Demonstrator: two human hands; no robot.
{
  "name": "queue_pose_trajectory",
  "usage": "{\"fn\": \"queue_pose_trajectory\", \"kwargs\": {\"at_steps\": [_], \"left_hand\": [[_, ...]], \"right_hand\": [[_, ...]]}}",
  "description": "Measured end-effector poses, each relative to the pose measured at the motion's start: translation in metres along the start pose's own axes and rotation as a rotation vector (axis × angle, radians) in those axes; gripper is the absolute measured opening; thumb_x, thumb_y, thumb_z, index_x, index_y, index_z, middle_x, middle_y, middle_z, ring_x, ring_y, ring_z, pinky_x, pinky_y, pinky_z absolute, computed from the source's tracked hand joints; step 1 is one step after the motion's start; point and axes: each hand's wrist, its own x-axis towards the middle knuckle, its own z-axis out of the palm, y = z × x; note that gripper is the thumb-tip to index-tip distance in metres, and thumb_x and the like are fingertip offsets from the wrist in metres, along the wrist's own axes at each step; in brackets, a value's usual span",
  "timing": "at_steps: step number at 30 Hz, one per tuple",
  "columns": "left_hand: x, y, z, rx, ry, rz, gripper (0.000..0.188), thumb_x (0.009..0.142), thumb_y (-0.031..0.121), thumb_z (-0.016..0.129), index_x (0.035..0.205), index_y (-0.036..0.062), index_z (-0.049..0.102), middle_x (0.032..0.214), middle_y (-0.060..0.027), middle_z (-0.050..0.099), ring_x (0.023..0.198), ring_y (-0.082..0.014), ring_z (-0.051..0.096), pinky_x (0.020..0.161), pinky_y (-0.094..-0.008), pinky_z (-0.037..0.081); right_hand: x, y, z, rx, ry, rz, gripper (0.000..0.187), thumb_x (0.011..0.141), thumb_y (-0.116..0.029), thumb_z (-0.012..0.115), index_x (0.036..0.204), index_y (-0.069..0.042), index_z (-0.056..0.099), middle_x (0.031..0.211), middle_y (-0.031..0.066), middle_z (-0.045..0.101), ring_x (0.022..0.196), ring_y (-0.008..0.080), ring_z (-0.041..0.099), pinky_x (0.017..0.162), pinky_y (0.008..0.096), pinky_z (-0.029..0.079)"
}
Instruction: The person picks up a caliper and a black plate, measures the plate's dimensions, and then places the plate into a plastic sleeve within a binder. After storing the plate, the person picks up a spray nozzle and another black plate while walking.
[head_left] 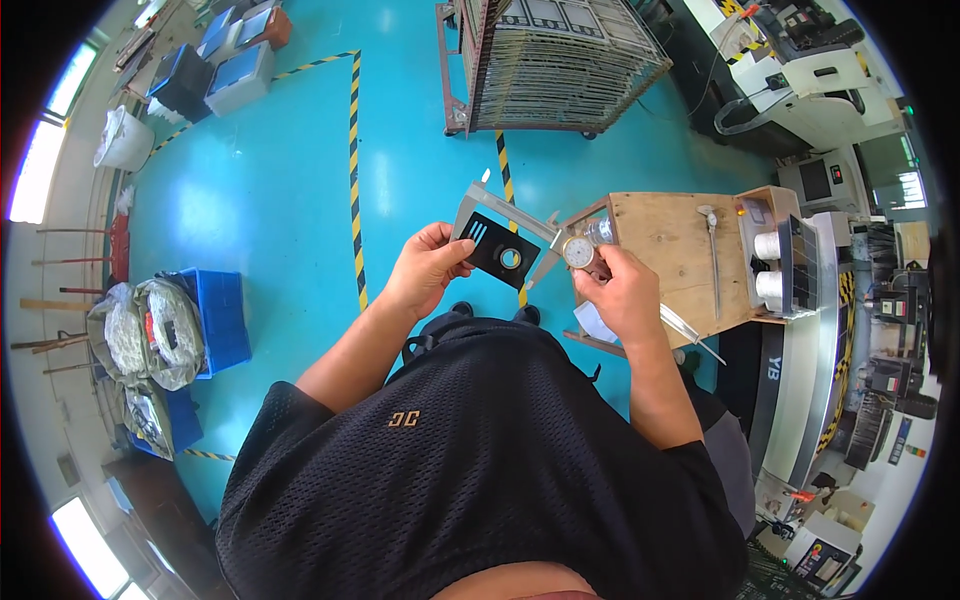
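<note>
My left hand pinches the left end of a flat black plate, which has a round hole and a few light slots. A dial caliper lies across the plate, its jaws spread to either side of it. My right hand grips the caliper by the slide next to its round dial, and the beam's far end sticks out below that hand. Both hands are held in front of my body, above the floor. Whether the jaws touch the plate's edges, I cannot tell.
A wooden-topped table stands at the right, bearing another caliper-like tool and white spools. Ahead is a wheeled rack of stacked trays. Blue bins with plastic bags stand left. Machines line the right wall.
</note>
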Motion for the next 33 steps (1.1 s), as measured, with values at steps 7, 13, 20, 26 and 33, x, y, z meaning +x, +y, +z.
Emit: {"fn": "queue_pose_trajectory", "kwargs": {"at_steps": [7, 13, 20, 26, 33], "left_hand": [[0.003, -0.003, 0.0, 0.003, -0.017, -0.016, 0.008, 0.09, 0.006, 0.066, 0.095, 0.0065, 0.061, 0.085, -0.0034, 0.066, 0.071, -0.0127, 0.062, 0.067, -0.0278, 0.052], [0.003, -0.006, 0.004, -0.002, -0.025, -0.018, 0.01, 0.09, 0.007, 0.067, 0.097, 0.007, 0.06, 0.086, -0.0037, 0.066, 0.072, -0.0127, 0.062, 0.068, -0.0276, 0.052], [0.003, -0.007, 0.007, 0.007, -0.03, -0.024, 0.012, 0.091, 0.008, 0.067, 0.099, 0.006, 0.059, 0.089, -0.0043, 0.067, 0.073, -0.0126, 0.063, 0.069, -0.0273, 0.052], [0.003, -0.009, 0.008, 0.026, -0.042, -0.072, 0.009, 0.092, 0.011, 0.065, 0.099, 0.0066, 0.06, 0.088, -0.0045, 0.068, 0.073, -0.0138, 0.064, 0.068, -0.0283, 0.052], [0.009, -0.018, 0.003, 0.011, -0.06, -0.076, 0.009, 0.092, 0.012, 0.066, 0.097, 0.0064, 0.061, 0.087, -0.0049, 0.068, 0.073, -0.0142, 0.065, 0.068, -0.0287, 0.053]], "right_hand": [[-0.002, 0.004, -0.002, -0.008, -0.02, -0.011, 0.028, 0.075, -0.025, 0.075, 0.088, -0.004, 0.063, 0.075, 0.0107, 0.063, 0.069, 0.0314, 0.062, 0.061, 0.0414, 0.049], [-0.008, 0.015, 0.001, -0.022, -0.014, -0.008, 0.033, 0.076, -0.029, 0.077, 0.093, -0.004, 0.064, 0.077, 0.0115, 0.064, 0.07, 0.0317, 0.063, 0.061, 0.0415, 0.049], [-0.013, 0.018, 0.001, -0.045, -0.015, 0.014, 0.038, 0.075, -0.032, 0.078, 0.097, -0.004, 0.066, 0.078, 0.0121, 0.065, 0.07, 0.0317, 0.064, 0.061, 0.0413, 0.05], [-0.013, 0.02, -0.002, -0.055, -0.038, 0.01, 0.038, 0.075, -0.033, 0.078, 0.096, -0.004, 0.065, 0.079, 0.0122, 0.065, 0.071, 0.0319, 0.064, 0.061, 0.0416, 0.05], [-0.014, 0.023, -0.002, -0.103, -0.053, -0.001, 0.038, 0.076, -0.033, 0.077, 0.096, -0.004, 0.065, 0.079, 0.0122, 0.065, 0.072, 0.0324, 0.064, 0.061, 0.0424, 0.05]]}}
